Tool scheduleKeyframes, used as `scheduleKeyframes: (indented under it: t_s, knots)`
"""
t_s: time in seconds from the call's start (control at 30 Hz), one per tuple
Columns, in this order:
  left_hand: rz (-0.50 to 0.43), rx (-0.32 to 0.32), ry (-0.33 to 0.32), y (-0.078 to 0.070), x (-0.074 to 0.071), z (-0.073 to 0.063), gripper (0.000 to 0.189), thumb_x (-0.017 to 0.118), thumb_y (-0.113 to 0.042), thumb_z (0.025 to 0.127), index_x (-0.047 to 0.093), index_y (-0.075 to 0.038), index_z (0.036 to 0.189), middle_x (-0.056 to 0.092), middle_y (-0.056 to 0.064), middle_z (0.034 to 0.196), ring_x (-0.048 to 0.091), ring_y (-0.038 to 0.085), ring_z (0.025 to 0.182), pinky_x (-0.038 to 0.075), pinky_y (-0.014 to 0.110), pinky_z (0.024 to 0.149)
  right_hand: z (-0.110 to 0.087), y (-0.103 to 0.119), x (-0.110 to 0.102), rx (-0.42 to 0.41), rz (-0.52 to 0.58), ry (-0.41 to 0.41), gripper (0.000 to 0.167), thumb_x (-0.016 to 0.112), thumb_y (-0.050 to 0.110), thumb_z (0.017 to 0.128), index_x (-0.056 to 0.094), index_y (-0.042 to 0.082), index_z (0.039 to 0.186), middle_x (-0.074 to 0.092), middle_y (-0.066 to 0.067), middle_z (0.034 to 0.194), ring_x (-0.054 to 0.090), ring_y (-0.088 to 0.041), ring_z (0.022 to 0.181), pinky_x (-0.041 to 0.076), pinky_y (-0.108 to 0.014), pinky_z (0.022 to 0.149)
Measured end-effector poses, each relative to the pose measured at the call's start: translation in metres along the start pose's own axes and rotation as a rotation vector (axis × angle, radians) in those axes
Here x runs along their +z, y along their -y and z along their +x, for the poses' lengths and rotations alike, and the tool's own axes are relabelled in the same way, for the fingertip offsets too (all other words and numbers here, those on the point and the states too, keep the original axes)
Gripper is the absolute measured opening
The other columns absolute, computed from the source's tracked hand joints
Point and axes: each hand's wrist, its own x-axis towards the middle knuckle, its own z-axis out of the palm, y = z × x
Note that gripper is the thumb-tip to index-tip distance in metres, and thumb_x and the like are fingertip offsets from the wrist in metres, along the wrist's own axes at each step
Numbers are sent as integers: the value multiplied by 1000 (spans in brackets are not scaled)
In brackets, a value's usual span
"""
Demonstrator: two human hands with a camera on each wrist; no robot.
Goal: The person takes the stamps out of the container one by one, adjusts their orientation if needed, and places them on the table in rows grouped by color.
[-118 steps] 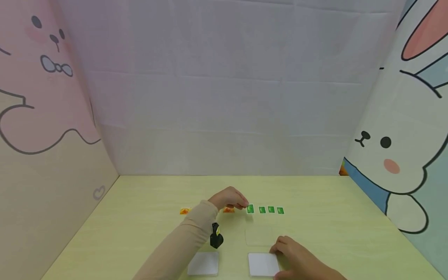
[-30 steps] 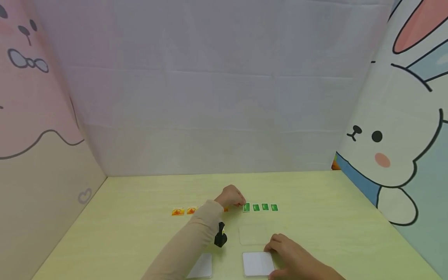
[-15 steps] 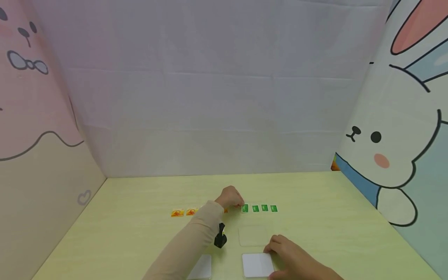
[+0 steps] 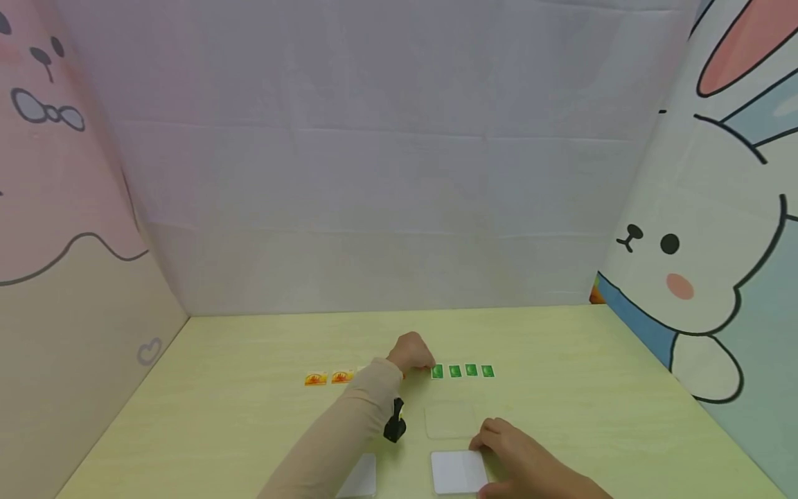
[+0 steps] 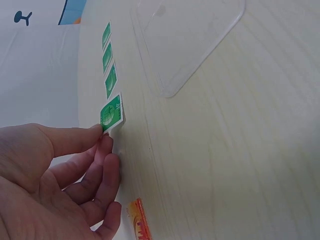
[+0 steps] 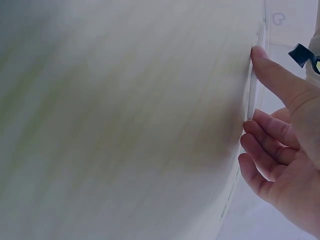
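Observation:
Thumb and forefinger of my left hand [image 4: 411, 351] pinch the edge of a green stamp [image 5: 112, 112] with a white border. The pinched stamp is at the left end of a row of green stamps [image 4: 471, 370] on the table; in the left wrist view it looks tilted and larger than the others. My other left fingers curl loosely beneath. With its thumb at the near corner and fingers at the far one, my right hand [image 4: 524, 461] grips the right side of a flat white case [image 4: 459, 473] lying on the table.
Orange stamps [image 4: 316, 379] lie left of my left hand, partly hidden by the sleeve [image 4: 339, 436]. A clear plastic lid [image 4: 450, 421] lies behind the gripped case. A second white case [image 4: 360, 477] is half covered by my left arm. A white wall [image 4: 386, 173] bounds the table's back.
Since the oldest frame, the pinched green stamp has come slightly closer to the row, and the head view has shifted a little. Over the last second both hands stay nearly still.

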Motion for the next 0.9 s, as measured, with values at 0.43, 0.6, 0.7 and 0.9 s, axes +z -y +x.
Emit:
scheduleKeyframes:
  t_s: [0.43, 0.6, 0.7, 0.9]
  knots:
    - [65, -24, -43, -9, -3, -11, 26, 75, -11, 77, 58, -7, 58, 68, 10, 65, 49, 15, 56, 36, 30, 62, -1, 0, 0, -7, 6, -18, 54, 75, 57, 73, 65, 17, 108, 55, 13, 103, 46, 2, 92, 49, -24, 85]
    - [88, -21, -66, -5, 3, -5, 26, 73, -13, 78, 55, -8, 60, 53, 2, 56, 49, 16, 61, 42, 37, 76, 0, 0, -1, -15, 2, -14, 54, 74, 57, 74, 65, 16, 108, 55, 12, 102, 46, 1, 91, 49, -23, 84]
    - [101, -12, -84, -1, 7, 0, 23, 74, -14, 77, 56, -6, 64, 50, 2, 59, 49, 18, 63, 44, 41, 80, 1, 1, -1, -1, 5, 1, 54, 74, 57, 73, 66, 17, 108, 55, 12, 102, 46, 2, 90, 49, -23, 84]
    - [110, 3, -84, 1, 10, 4, 23, 76, -14, 77, 58, -6, 64, 53, 2, 61, 49, 18, 62, 44, 43, 82, 1, 1, -1, 23, 20, 17, 53, 76, 55, 73, 66, 16, 108, 55, 13, 101, 46, 2, 89, 50, -21, 83]
